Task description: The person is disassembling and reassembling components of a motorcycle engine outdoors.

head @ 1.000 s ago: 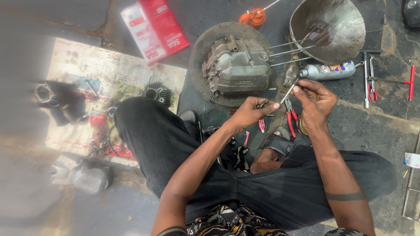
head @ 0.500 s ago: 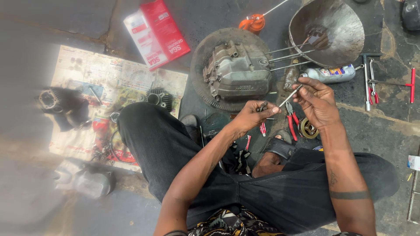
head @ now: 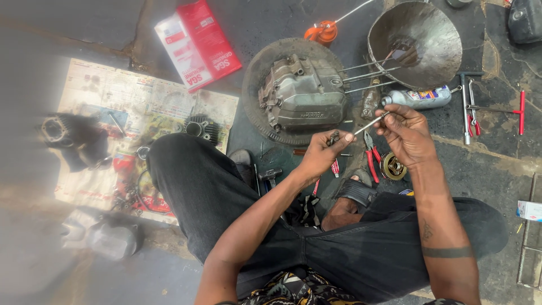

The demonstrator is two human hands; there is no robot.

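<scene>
**Worn metal, printed paper, rough stone**

In my left hand (head: 319, 158) I see a small dark metal part, dull and greasy; my right hand (head: 403, 135) pinches a thin bright steel rod (head: 370, 123), smooth and glinting. The engine casing (head: 302, 96) is cast metal, matt grey and grimy. The big bowl (head: 435, 34) looks like beaten metal with a dull sheen. The red box (head: 197, 45) is glossy card, the newspaper (head: 141, 107) soft matt paper, the pliers (head: 372, 158) have red plastic grips, my trousers (head: 350, 248) matt black cloth

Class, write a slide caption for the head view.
Left hand and right hand hold a thin metal rod above an engine casing.
</scene>
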